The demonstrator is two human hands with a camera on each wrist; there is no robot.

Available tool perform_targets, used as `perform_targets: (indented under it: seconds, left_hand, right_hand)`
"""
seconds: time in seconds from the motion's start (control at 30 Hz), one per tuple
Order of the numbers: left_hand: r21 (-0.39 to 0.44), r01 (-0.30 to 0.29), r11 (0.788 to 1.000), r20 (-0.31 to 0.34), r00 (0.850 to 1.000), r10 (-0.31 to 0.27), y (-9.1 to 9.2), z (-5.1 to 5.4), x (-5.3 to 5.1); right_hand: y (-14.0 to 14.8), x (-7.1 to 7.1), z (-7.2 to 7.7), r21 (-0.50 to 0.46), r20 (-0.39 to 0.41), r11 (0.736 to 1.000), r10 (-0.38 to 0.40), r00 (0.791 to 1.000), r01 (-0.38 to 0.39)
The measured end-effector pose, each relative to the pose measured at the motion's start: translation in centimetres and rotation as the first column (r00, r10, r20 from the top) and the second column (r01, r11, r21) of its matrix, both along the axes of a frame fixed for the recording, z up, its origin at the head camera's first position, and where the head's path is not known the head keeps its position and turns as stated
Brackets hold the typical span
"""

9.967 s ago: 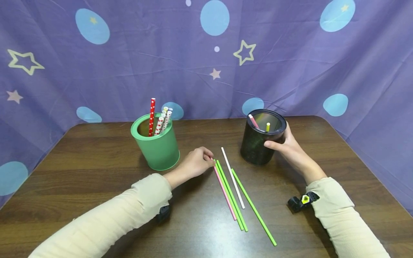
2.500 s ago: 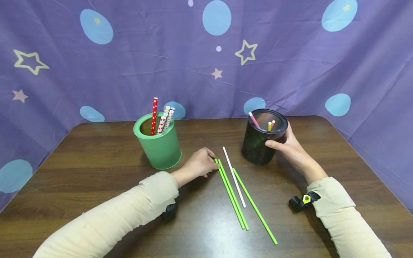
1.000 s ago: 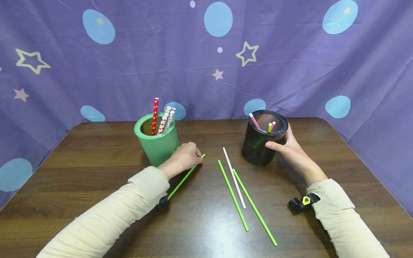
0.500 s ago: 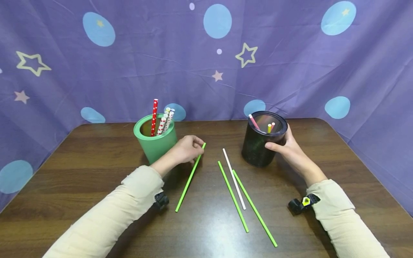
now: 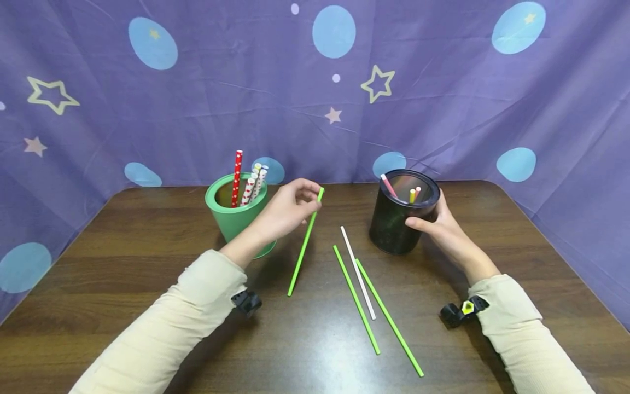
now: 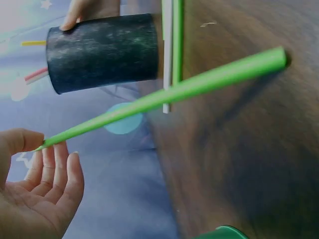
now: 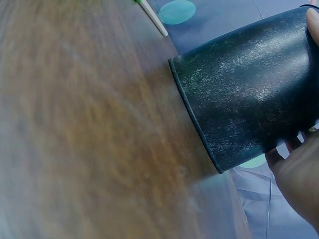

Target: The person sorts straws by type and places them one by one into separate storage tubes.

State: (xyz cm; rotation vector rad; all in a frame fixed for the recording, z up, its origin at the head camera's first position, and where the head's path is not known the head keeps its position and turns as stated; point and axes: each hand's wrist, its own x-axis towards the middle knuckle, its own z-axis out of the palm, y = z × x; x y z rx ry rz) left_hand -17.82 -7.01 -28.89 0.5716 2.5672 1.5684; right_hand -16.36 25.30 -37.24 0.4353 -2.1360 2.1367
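My left hand (image 5: 290, 210) pinches a green straw (image 5: 306, 241) near its top end, between thumb and fingertips. The straw slants down, its lower end close to the tabletop. My right hand (image 5: 450, 235) grips the right side of a black can (image 5: 395, 227), thumb on the near side. Inside the can stand two pink straws (image 5: 388, 186) and a yellow straw (image 5: 412, 196). In the left wrist view the held straw (image 6: 164, 95) crosses in front of the other straws; the black can (image 6: 102, 54) appears beyond it.
On the brown table (image 5: 315, 339) lie two more green straws (image 5: 356, 300) and a white straw (image 5: 358, 273), touching or near one another. A green can (image 5: 228, 219) holding several patterned paper straws (image 5: 237, 180) stands behind my left forearm. A purple curtain (image 5: 275, 82) hangs behind.
The left hand took a pink straw off the table, and a second pink straw now shows in the black can. It then picked up a green straw and raised it. The right hand stayed put.
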Motion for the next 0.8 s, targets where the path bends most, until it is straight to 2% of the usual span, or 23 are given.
perform_targets:
  seconds: [0.07,0.23,0.3,0.47,0.57,0.8]
  left_hand:
    - [0.037,-0.006,0.999,-0.019,1.0,0.007,0.1,0.4,0.0]
    - [0.147,-0.018,0.989,-0.082,0.996,0.03,0.5,1.5,0.2]
    - [0.193,-0.018,0.981,-0.117,0.992,0.041,0.6,1.9,0.4]
    - [0.283,-0.019,0.959,-0.196,0.978,0.077,1.2,2.8,0.9]
    - [0.349,-0.01,0.937,-0.204,0.975,0.087,1.6,3.2,1.2]
    - [0.495,0.037,0.868,-0.234,0.968,0.092,2.3,4.1,2.0]
  right_hand:
    - [0.3,-0.4,-0.5,-0.005,-0.009,1.0,0.007,1.0,-0.007]
    - [0.3,-0.5,-0.6,-0.009,-0.006,1.0,0.009,1.0,-0.009]
    - [0.0,-0.1,-0.1,-0.003,0.008,1.0,0.002,1.0,-0.002]
    - [-0.1,0.0,0.1,0.009,0.021,1.0,-0.01,1.0,0.009]
    - [0.0,0.0,0.0,0.012,0.019,1.0,-0.013,1.0,0.013]
    - [0.0,0.0,-0.1,0.008,0.016,1.0,-0.009,1.0,0.009]
